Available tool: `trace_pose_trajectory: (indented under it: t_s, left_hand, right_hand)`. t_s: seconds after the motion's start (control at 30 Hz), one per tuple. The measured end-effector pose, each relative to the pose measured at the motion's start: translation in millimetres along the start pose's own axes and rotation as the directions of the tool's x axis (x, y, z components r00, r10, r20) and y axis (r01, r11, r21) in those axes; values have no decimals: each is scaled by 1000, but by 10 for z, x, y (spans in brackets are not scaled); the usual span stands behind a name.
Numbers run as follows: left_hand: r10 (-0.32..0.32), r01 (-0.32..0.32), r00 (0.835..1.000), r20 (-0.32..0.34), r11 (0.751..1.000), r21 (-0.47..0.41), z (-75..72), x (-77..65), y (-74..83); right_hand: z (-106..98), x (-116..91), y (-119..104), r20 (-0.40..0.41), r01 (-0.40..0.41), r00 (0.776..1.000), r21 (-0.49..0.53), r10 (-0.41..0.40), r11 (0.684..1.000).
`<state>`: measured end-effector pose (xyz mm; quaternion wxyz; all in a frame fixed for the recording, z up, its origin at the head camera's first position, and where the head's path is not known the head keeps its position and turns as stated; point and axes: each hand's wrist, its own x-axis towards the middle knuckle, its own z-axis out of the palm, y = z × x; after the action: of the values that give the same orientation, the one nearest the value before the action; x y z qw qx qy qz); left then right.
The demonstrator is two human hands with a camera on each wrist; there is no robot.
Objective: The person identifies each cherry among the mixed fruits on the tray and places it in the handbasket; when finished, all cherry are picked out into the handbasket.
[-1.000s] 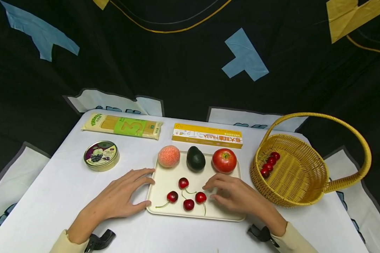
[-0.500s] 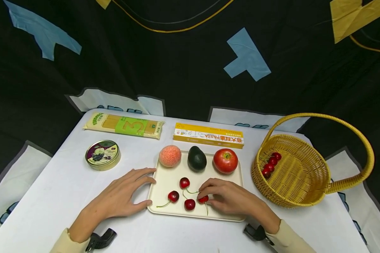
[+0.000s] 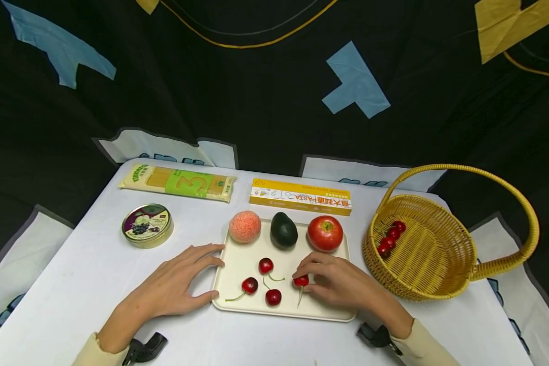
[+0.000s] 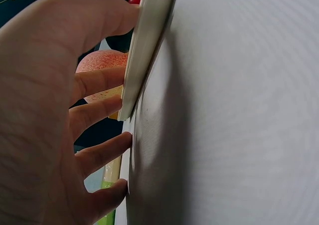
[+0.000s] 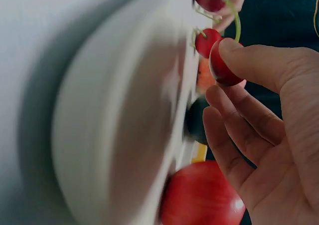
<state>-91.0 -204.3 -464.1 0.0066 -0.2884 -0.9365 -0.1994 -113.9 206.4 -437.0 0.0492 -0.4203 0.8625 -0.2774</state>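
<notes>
Right hand (image 3: 336, 282): thumb and fingertips pinch one cherry (image 3: 301, 280) by its body, stem free, over the tray (image 3: 238, 259). Left hand (image 3: 176, 284): fingers spread, released, tips at tray's left edge. On tray: three loose cherries (image 3: 266, 265); peach (image 3: 244, 226), avocado (image 3: 283, 231), apple (image 3: 325, 234) along far side. Basket (image 3: 434, 254) right of tray, more cherries (image 3: 394, 232) inside.
</notes>
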Motion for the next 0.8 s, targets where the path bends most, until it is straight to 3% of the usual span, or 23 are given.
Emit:
trace_pose_trajectory:
  t_s: [0.23, 0.4, 0.57, 0.8]
  left_hand:
    - [1, -1, 1000, -5, 1000, 0, 10, -3, -5]
    - [5, -5, 1000, -10, 1000, 2, 9, -1, -5]
    - [3, -3, 1000, -6, 1000, 1, 5, 3, -1]
    - [4, -4, 1000, -6, 1000, 1, 5, 5, -5]
  right_hand:
    - [-189, -105, 16, -68, -72, 995, 3, 72, 997]
    - [-343, -210, 55, -174, -100, 980, -23, 94, 995]
    - [-480, -333, 134, -282, -96, 957, -78, 70, 992]
    - [-669, -531, 262, -398, -154, 912, -105, 100, 983]
